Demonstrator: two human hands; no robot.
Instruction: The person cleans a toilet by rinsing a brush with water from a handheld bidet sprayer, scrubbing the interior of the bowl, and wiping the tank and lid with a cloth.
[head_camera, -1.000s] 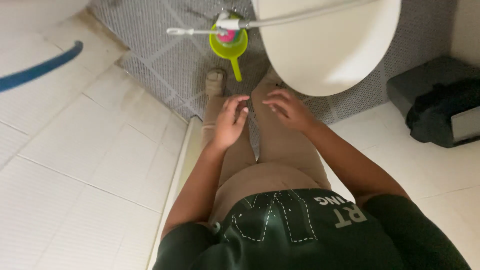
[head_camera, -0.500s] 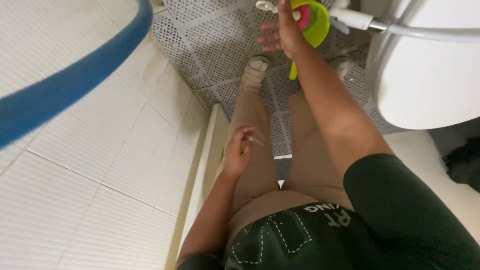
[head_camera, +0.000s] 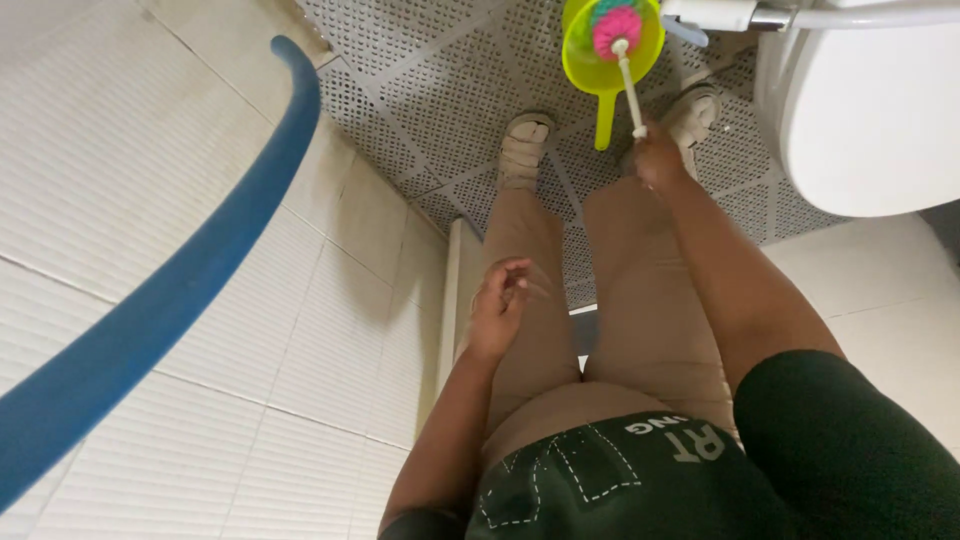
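One brush (head_camera: 622, 40) (pink head in green holder (head_camera: 605, 50)) clamped in rt hand (head_camera: 658, 160) grip; lt hand (head_camera: 497, 305) loose.

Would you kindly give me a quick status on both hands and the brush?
Right hand gripping white brush handle. Pink-green brush head sits in yellow-green scoop. Left hand empty, by thigh. Toilet close alongside.

no packages, labels, signs, screens
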